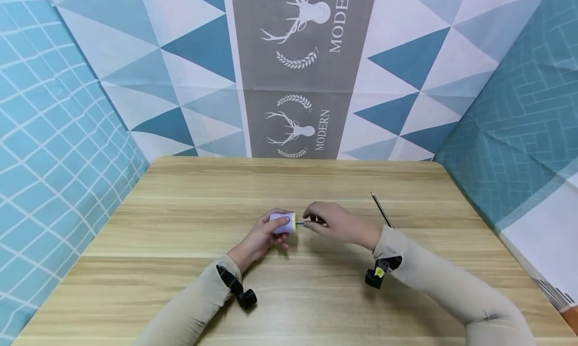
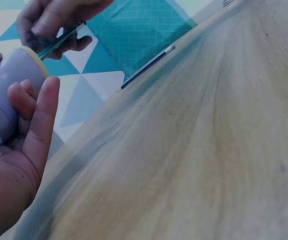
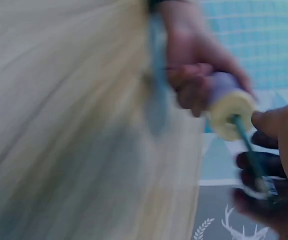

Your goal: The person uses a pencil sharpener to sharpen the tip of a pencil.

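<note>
My left hand (image 1: 262,236) grips a lavender cylindrical pencil sharpener (image 2: 24,75) with a pale yellow end, tilted on its side above the table. A dark green pencil (image 3: 249,152) runs into the hole in that yellow end. At its other end my right hand (image 1: 336,223) holds the pencil between thumb and curled fingers. The pencil's tip is hidden inside the sharpener. In the left wrist view, the index or another finger of the left hand sticks out straight beside the sharpener.
A second dark pencil (image 1: 382,210) lies on the wooden table (image 1: 203,286), beyond the right wrist. Patterned cloth walls (image 1: 189,60) close in the table at the back and both sides. Each sleeve carries a strapped black wrist camera (image 1: 246,298).
</note>
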### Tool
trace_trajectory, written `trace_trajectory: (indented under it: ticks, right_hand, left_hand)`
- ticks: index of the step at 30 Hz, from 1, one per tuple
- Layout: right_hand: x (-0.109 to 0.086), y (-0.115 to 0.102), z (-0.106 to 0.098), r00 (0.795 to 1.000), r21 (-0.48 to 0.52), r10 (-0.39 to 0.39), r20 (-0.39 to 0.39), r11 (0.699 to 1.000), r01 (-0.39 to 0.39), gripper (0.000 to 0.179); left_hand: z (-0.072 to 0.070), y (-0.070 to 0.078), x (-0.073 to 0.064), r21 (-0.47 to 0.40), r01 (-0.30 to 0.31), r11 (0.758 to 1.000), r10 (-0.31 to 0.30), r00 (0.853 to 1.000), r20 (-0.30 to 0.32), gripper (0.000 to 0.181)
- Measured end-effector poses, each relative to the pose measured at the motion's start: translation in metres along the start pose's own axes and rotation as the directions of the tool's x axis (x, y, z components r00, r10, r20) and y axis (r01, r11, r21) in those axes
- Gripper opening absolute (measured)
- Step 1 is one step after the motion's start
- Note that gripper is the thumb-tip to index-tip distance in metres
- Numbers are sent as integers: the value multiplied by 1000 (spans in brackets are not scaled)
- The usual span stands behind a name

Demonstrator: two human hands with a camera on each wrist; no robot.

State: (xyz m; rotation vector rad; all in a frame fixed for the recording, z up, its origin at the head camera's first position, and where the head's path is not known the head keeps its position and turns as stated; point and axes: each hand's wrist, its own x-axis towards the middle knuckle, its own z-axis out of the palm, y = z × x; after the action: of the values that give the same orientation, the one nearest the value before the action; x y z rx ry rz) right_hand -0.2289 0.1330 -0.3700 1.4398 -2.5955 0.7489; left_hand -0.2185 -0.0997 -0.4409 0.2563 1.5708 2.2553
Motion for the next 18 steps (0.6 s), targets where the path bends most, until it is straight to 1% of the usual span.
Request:
trace_trajectory:
  ticks: [1, 2, 3, 5, 6, 7, 8, 9, 10, 11, 12, 13, 14, 15, 16, 17, 18]
  right_hand:
    - [-1, 0, 4, 997, -83, -69, -26, 994, 67, 13]
    - [-1, 1, 8, 990, -163, -136, -47, 979, 126, 13]
    - [0, 2, 12, 977, -248, -201, -67, 952, 179, 14]
    - [1, 6, 19, 944, -392, -321, -79, 880, 266, 16]
    - [3, 9, 22, 925, -457, -374, -65, 835, 306, 14]
    - [4, 11, 24, 905, -521, -424, -48, 783, 339, 11]
    - [5, 13, 25, 884, -584, -467, -22, 723, 368, 8]
    - [6, 15, 26, 861, -645, -509, 8, 655, 394, 4]
    - [6, 17, 26, 840, -689, -541, 43, 593, 417, 6]
    - [7, 19, 25, 821, -728, -566, 78, 531, 435, 13]
    - [7, 19, 25, 806, -756, -582, 105, 479, 445, 20]
    - [7, 19, 24, 794, -776, -594, 127, 439, 453, 26]
    - [8, 19, 24, 788, -787, -598, 147, 411, 460, 29]
    - [8, 19, 24, 786, -787, -597, 160, 403, 466, 30]
    - [8, 18, 24, 789, -774, -592, 163, 419, 474, 28]
    - [9, 18, 24, 797, -754, -581, 165, 447, 482, 23]
    - [10, 17, 24, 808, -725, -566, 161, 488, 486, 16]
  left_hand:
    - [0, 0, 0, 0, -3, 1000, 3, 1000, 0, 14]
    - [0, 1, 0, 0, -4, 1000, 4, 1000, 0, 14]
    - [0, 1, 0, 1, -4, 1000, 4, 1000, 1, 14]
    - [0, 1, 0, 2, -1, 1000, 1, 1000, 5, 15]
    - [0, 1, 0, 3, 1, 1000, -1, 1000, 5, 15]
    - [0, 2, 0, 5, 5, 1000, -5, 1000, 4, 16]
    - [0, 2, 0, 6, 9, 1000, -9, 1000, 2, 16]
    - [0, 2, 0, 6, 11, 1000, -11, 1000, -2, 16]
    - [0, 2, 0, 7, 13, 1000, -13, 1000, -6, 16]
    - [1, 2, 0, 8, 14, 1000, -14, 1000, -10, 16]
    - [1, 1, 0, 9, 15, 1000, -14, 1000, -15, 16]
    - [1, 1, 0, 9, 15, 1000, -15, 1000, -17, 16]
    - [1, 1, 0, 10, 17, 1000, -16, 1000, -19, 16]
    - [1, 1, 0, 11, 17, 1000, -17, 1000, -21, 16]
    - [1, 1, 0, 11, 19, 1000, -19, 1000, -22, 16]
    - [1, 0, -1, 11, 20, 1000, -20, 1000, -22, 16]
    - [1, 0, -1, 12, 22, 1000, -21, 1000, -22, 16]
